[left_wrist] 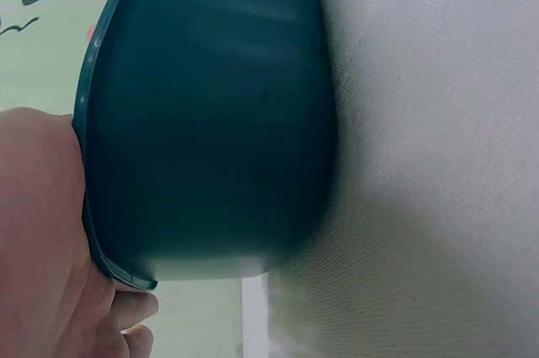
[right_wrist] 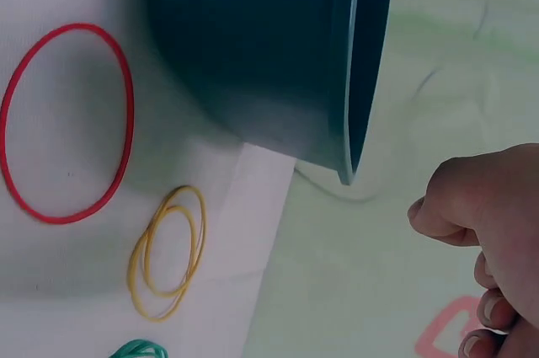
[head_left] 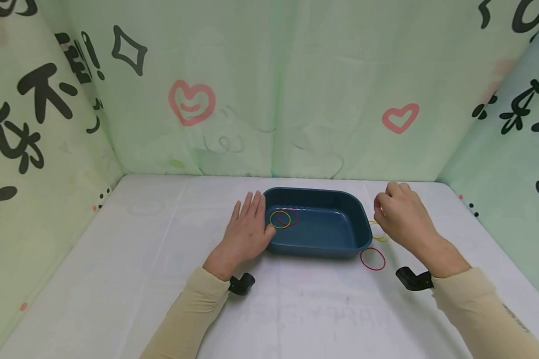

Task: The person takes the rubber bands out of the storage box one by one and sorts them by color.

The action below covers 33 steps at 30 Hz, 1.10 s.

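A dark blue rectangular basin [head_left: 321, 251] stands on the white table. Inside it, toward the left, a yellow rubber band [head_left: 280, 228] overlaps a red rubber band [head_left: 298, 217]. My left hand [head_left: 246, 232] lies against the basin's left end with its fingers extended, the thumb at the rim. Right of the basin, my right hand [head_left: 404, 214] is raised with curled fingers; nothing shows in its grasp in the right wrist view. Below and beside it, another red rubber band [right_wrist: 130, 114], yellow rubber bands [right_wrist: 145, 248] and green ones [right_wrist: 139, 349] lie on the table.
A pale green printed curtain [head_left: 274, 99] rises behind the table [head_left: 296, 314] and along both sides. Each wrist carries a black camera mount, one at the left sleeve [head_left: 184, 311], the other at the right sleeve [head_left: 485, 309].
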Motion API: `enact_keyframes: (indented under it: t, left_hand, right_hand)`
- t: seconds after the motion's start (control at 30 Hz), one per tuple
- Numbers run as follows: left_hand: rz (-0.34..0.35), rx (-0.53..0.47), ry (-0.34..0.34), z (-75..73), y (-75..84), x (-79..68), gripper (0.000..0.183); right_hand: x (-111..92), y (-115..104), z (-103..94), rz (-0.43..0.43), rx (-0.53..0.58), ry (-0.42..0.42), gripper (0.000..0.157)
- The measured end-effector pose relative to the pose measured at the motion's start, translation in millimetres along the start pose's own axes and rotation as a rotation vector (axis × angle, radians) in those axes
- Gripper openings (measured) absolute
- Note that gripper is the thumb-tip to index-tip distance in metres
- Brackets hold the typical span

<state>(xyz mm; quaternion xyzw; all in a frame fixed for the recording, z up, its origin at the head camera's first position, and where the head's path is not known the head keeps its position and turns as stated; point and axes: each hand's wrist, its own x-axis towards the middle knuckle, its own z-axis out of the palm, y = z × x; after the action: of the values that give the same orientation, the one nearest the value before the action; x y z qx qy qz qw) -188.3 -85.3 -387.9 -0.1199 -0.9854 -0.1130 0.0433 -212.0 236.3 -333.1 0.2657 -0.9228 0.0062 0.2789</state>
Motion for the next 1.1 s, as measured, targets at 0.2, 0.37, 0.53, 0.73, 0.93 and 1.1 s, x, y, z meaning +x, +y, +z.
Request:
enact_keyframes:
  t: [0.2, 0.37, 0.53, 0.73, 0.93, 1.1]
  left_hand:
    - [0.003, -0.012, 0.003, 1.4, -0.6, 0.6, 0.067]
    - [0.004, -0.014, 0.004, 2.0, -1.1, 0.9, 0.067]
    - [0.008, -0.015, 0.002, 0.8, -0.7, 1.0, 0.067]
    - [0.013, -0.010, -0.005, -0.2, -1.3, 1.1, 0.066]
    - [0.013, 0.003, -0.012, -0.4, -1.7, 1.4, 0.067]
    - [0.012, 0.002, -0.015, -1.1, -2.1, 0.6, 0.066]
  right_hand:
    - [9, -14, 4.2, -0.004, 0.015, -0.038, 0.004]
    - [18, -27, 6.9, -0.024, 0.043, -0.030, 0.005]
    - [25, -38, 11.6, -0.073, 0.061, -0.003, 0.008]
    - [34, -51, 17.2, -0.100, 0.084, -0.008, 0.009]
    - [40, -63, 23.8, -0.088, 0.111, -0.059, 0.007]
    - [45, -73, 29.5, -0.115, 0.139, -0.055, 0.007]
